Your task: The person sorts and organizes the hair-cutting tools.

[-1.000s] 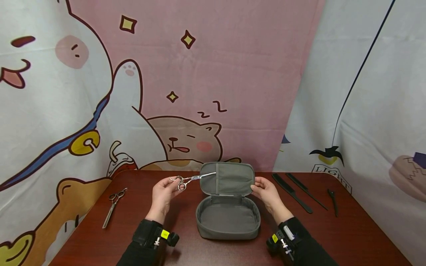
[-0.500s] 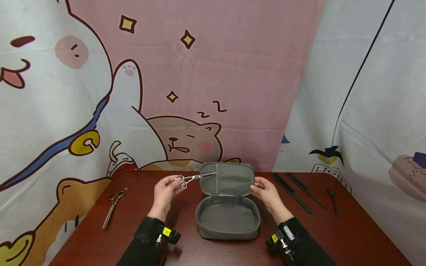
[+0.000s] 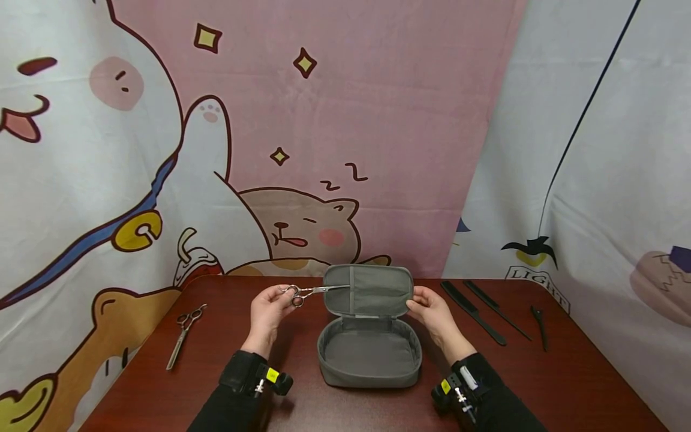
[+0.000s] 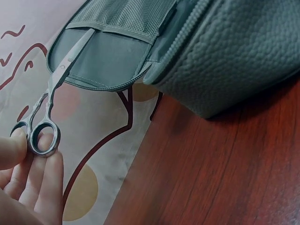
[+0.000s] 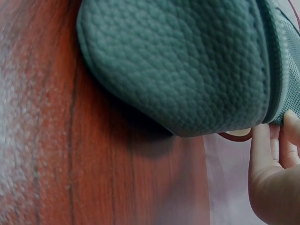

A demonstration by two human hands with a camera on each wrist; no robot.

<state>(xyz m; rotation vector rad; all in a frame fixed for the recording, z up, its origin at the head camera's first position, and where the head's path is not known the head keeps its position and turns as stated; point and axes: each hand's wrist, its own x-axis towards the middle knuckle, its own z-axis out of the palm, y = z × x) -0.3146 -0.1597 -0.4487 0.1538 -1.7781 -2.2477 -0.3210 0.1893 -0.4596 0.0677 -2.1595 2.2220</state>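
Note:
My left hand (image 3: 266,313) pinches silver hairdressing scissors (image 3: 320,290) by their finger rings, thumb on one side and fingers on the other. The blades point right, across the raised lid (image 3: 337,306) of a grey zip case (image 3: 371,380). In the left wrist view the scissors' tip (image 4: 90,33) lies right at the edge of the mesh pocket (image 4: 126,21) inside the lid. My right hand (image 3: 435,313) holds the lid's right edge between thumb and fingers; in the right wrist view its thumb (image 5: 291,126) rests on the mesh side.
A second pair of scissors (image 3: 185,337) lies at the left of the brown table (image 3: 302,414). On the right are a wide comb (image 3: 475,314), a tail comb (image 3: 496,308) and a small dark clip-like piece (image 3: 540,329). A printed cloth (image 3: 410,120) hangs behind.
The left hand has shifted slightly right with the scissors, and their blades have levelled as the tip dropped a little. The right hand and the case look nearly still.

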